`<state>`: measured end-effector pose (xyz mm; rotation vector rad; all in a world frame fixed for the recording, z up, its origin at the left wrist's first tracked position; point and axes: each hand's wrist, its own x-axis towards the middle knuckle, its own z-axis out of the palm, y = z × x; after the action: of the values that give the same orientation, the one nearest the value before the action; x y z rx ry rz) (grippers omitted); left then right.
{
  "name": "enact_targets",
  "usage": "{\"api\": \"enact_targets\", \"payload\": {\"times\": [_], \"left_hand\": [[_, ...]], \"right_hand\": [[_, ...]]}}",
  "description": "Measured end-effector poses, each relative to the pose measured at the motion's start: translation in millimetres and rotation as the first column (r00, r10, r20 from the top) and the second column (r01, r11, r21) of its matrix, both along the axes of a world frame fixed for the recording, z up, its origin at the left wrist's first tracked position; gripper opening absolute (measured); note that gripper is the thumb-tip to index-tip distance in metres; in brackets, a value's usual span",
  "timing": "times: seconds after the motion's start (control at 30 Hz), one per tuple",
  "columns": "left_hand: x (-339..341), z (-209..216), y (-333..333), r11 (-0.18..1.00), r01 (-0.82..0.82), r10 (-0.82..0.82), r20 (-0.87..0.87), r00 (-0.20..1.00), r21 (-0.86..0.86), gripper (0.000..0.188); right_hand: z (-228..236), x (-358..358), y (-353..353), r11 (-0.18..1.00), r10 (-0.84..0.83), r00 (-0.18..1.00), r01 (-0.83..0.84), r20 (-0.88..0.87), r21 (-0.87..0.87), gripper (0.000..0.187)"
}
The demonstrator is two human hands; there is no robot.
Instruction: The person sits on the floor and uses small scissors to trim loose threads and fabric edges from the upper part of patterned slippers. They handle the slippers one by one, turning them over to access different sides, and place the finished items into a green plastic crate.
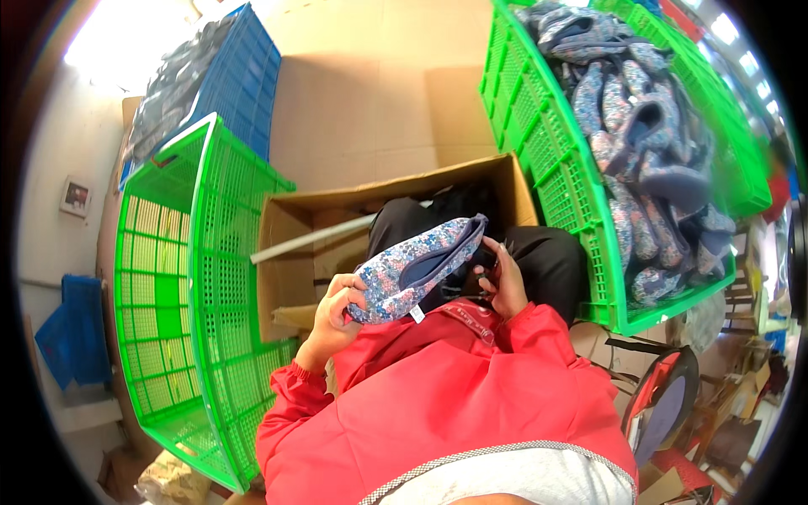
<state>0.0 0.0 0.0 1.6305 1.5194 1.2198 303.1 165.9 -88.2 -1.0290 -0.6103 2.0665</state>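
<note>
A floral fabric slipper, blue and pink with a dark blue lining, is held over my lap. My left hand pinches it at its lower left end, and a small white tag hangs from the edge nearby. My right hand is beside the other end, fingers curled around something small and dark that I cannot make out. Whether that hand also touches the slipper is unclear.
To the right, a green crate is heaped with similar floral slippers. An upright green crate stands on the left, with a blue crate of dark items behind. A cardboard box lies ahead of my knees, a pale strip across it.
</note>
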Motion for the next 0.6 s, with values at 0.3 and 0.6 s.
{"api": "enact_targets", "payload": {"times": [0.3,0.6], "left_hand": [[-49.4,18.1,-70.4,0.951,0.093,-0.107,-0.03,0.994,-0.294,0.035],[-25.7,36.3,11.4,0.97,0.206,-0.244,-0.455,0.856,-0.132,0.03]], "right_hand": [[-10.1,-45.2,-40.9,0.989,0.138,0.986,-0.134,0.088,-0.057,0.015],[-14.8,-19.4,-7.4,0.985,0.171,0.975,-0.174,0.14,0.015,0.022]]}}
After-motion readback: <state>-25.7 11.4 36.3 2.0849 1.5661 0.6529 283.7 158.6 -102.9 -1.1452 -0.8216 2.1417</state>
